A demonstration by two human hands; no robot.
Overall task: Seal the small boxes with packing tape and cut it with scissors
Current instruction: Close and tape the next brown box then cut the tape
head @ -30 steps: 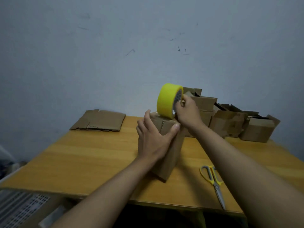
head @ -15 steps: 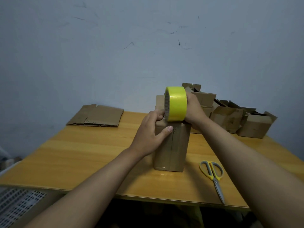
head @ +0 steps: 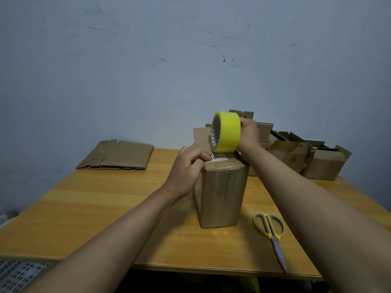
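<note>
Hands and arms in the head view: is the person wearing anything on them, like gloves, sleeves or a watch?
No. The left hand and right hand are both bare, without gloves. No rings, watch or wristband show. Both forearms are uncovered up to the lower edge of the picture, so no sleeve is in view. No markings show on them.

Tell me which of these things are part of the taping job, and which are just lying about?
In use:
- upright box
- yellow tape roll, held by the right hand
- left hand, fingers at the tape end on the box top
- scissors, waiting on the table

Lying about:
- flattened cardboard
- open boxes behind
</note>
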